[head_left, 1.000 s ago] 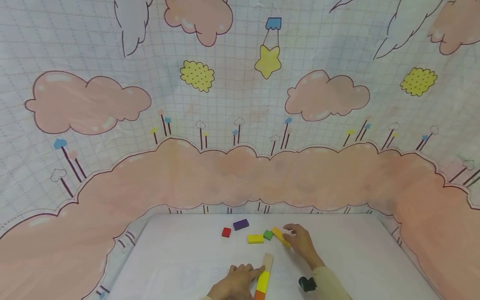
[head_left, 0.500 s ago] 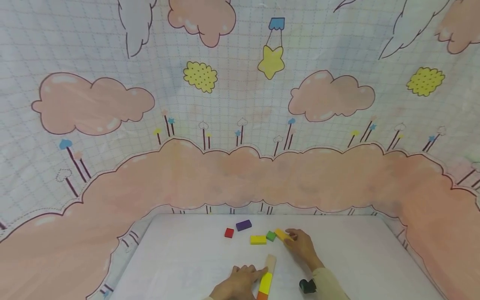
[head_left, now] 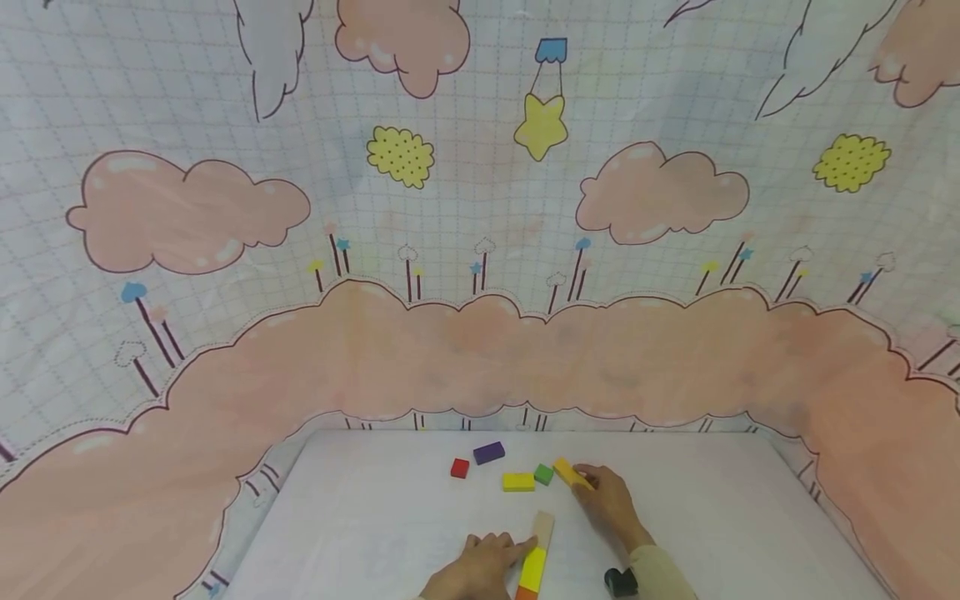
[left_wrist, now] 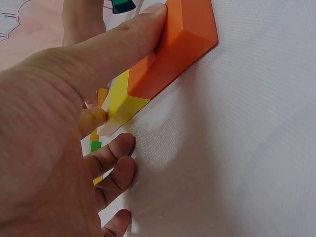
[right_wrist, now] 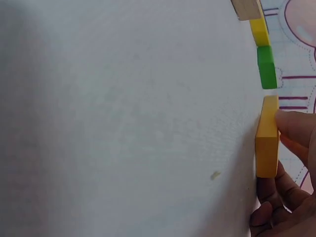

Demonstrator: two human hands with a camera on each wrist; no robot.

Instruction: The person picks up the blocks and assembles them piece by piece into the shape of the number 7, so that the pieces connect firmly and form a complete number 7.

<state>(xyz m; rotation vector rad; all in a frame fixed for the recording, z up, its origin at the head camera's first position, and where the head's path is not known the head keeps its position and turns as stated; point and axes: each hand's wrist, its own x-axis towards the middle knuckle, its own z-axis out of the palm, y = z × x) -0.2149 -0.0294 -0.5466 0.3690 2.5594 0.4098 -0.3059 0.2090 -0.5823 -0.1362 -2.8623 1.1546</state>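
The right hand (head_left: pixel 609 498), more spread a second ago, is now drawn into a pinch on the amber block (head_left: pixel 564 470); contact underneath is poorly seen, but control appears gained. On the near side of this grip, an orange block (left_wrist: pixel 183 52) and a yellow block (head_left: pixel 533 568) are touched by the left hand (head_left: pixel 480 564), thumb and index spread. Just left of the pinch, a green block (head_left: pixel 543 474) could be bumped.

bare left hand (head_left: pixel 483 565), bare right hand (head_left: pixel 607 498), pale sleeve (head_left: pixel 663 575)
the sleeve, on the right arm, is plain light beige with a faint yellowish cast, ending just behind the wrist (head_left: pixel 632 533); a dark rounded piece (head_left: pixel 620 582) shows beside it, whether worn is unclear.
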